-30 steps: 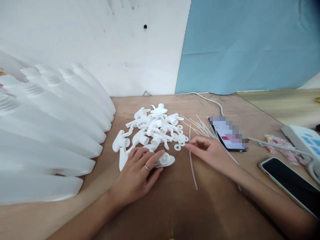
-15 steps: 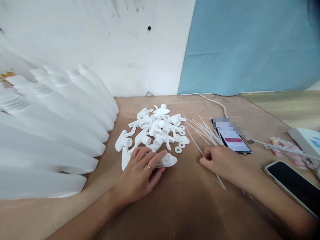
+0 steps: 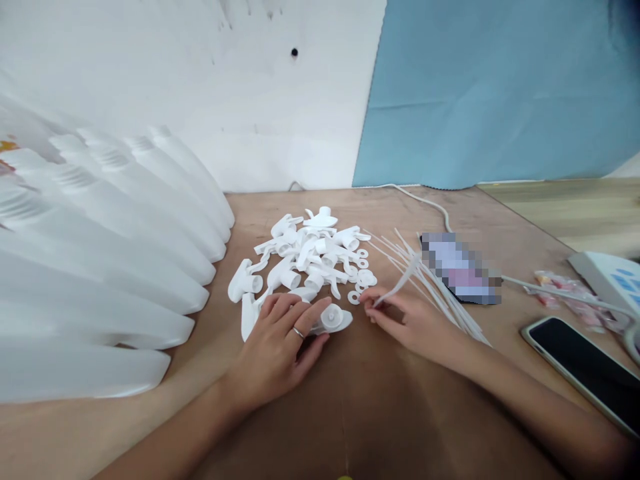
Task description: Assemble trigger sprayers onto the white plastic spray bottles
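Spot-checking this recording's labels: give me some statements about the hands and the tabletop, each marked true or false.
1. The left hand has its fingers around a spray head. True.
2. The right hand is empty. False: it holds a thin tube.
3. Flat washers lie at the right edge of the spray-head pile. True.
4. The white bottles are right of the pile. False: they are left of it.

Near table (image 3: 375, 407) open (bare wood); spray heads (image 3: 306, 255) block beyond.
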Motion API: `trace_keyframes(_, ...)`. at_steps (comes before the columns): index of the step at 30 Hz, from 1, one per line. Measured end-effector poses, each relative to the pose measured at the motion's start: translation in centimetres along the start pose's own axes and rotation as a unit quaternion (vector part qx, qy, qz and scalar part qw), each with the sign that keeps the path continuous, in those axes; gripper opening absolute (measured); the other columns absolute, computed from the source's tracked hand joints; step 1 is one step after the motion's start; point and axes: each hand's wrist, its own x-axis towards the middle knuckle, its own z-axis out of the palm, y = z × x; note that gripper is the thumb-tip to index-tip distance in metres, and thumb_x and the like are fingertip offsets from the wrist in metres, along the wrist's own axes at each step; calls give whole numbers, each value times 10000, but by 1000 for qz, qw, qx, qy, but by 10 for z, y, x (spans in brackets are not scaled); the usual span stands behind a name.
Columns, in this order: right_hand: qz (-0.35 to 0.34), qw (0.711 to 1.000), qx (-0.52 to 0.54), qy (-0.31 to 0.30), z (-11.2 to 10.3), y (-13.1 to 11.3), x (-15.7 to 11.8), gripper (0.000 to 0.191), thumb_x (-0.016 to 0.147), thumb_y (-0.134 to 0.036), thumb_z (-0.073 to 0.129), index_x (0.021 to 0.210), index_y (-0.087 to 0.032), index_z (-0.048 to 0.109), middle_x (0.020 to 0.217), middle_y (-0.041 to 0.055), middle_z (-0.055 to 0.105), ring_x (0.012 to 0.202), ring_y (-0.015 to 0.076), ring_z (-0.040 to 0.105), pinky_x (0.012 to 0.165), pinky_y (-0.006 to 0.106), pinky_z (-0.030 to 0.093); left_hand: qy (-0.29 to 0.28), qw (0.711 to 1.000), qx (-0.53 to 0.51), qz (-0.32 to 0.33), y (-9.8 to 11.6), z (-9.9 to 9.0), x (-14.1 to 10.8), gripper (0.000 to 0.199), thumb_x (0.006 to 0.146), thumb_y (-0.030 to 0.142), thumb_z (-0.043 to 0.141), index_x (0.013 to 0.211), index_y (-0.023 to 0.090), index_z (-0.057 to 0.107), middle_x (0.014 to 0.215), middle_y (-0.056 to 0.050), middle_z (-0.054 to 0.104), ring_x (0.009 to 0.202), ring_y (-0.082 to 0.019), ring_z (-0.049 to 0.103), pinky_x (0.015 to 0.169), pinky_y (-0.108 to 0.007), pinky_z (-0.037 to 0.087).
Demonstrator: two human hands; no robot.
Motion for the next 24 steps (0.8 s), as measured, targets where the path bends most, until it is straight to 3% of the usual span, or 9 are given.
trace_keyframes(5, 44, 973, 227, 3, 12, -9, 16, 250, 880, -429, 677, 861, -188, 616, 677, -3, 644, 616, 138, 611, 620, 276, 499, 4, 1000, 1, -5, -1, 1, -1, 559, 928, 194, 619, 1445, 146, 410, 1110, -88, 667, 1050, -243, 511, 970, -424, 378)
trace_keyframes(8, 24, 961, 276, 16, 20, -29, 24, 310, 882, -462, 683, 797, -192, 557, 575, -50, 549, 516, 101, 511, 529, 243, 411, 4, 1000, -9, -7, 0, 0, 0, 539, 927, 190, 623, 1430, 159, 431, 1102, -80, 663, 1039, -240, 511, 953, -419, 386)
trace_keyframes(12, -35, 968, 247, 19, 28, -42, 31, 306, 933, -432, 635, 775, -201, 511, 612, -58, 501, 520, 87, 463, 519, 236, 372, 1, 1000, -15, -4, -1, 0, 2, 588, 928, 190, 622, 1469, 180, 390, 1046, -66, 654, 1004, -240, 500, 911, -415, 397)
trace_keyframes(18, -61, 981, 182, 25, 32, -37, 35, 260, 977, -399, 572, 813, -206, 512, 621, -53, 504, 565, 104, 472, 559, 241, 380, 2, 1000, -16, -1, -2, 1, 3, 653, 927, 180, 621, 1514, 204, 336, 1029, -63, 643, 989, -239, 492, 897, -417, 401)
trace_keyframes(24, -156, 985, 61, 46, 31, -36, 35, 252, 997, -326, 531, 781, -206, 483, 701, -27, 505, 643, 119, 458, 622, 258, 371, 6, 1000, -12, 7, -2, 1, 1, 568, 923, 181, 627, 1450, 178, 415, 1036, -74, 645, 980, -241, 499, 883, -420, 404)
